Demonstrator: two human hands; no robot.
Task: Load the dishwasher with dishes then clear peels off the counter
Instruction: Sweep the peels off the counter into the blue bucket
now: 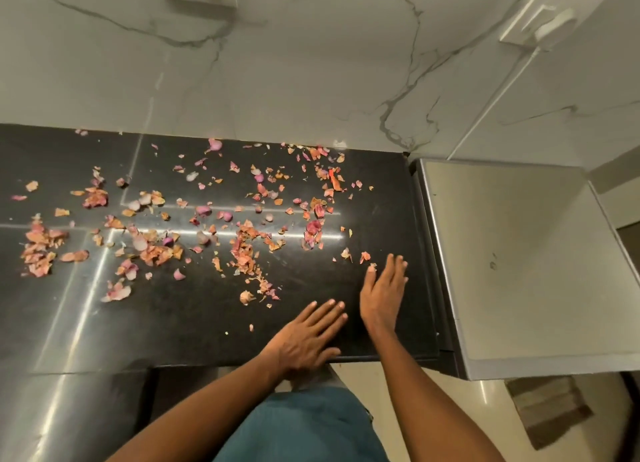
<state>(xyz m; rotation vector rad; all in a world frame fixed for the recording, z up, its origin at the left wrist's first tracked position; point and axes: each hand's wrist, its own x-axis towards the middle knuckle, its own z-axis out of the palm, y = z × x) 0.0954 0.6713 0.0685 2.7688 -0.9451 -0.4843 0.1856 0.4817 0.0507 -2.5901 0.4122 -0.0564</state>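
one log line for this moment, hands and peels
stage: peel clearing | left hand: flat on counter | right hand: open, on edge beside peels | peels: scattered

Both bare forearms reach forward from the bottom of the view. The left hand (308, 340) lies flat, palm down, fingers straight and slightly spread, pointing up and to the right. The right hand (382, 295) stands on its little-finger edge just beyond the left fingertips, fingers straight and together, pointing away.
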